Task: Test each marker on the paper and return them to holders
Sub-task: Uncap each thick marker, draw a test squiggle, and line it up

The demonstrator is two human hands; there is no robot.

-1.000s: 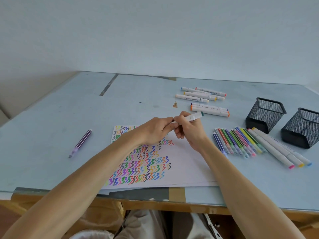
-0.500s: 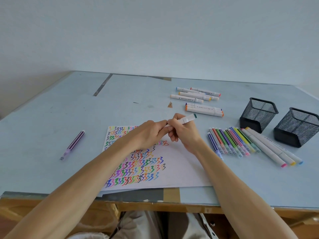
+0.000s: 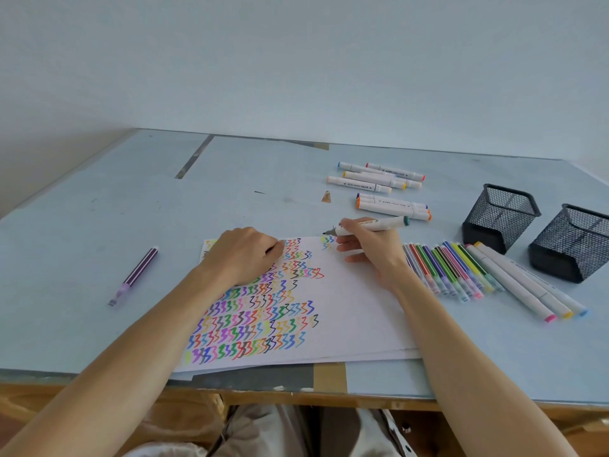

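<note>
right hand (image 3: 370, 249) grips marker (image 3: 372, 226); left hand (image 3: 245, 255) curled on paper (image 3: 346, 308)

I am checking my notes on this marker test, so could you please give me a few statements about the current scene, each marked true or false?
1. The right hand holds an uncapped marker. True.
2. Both mesh holders are full of markers. False: no markers show in them.
3. The left hand rests on the paper. True.
4. The purple striped pen lies right of the paper. False: it lies to the left.
</note>
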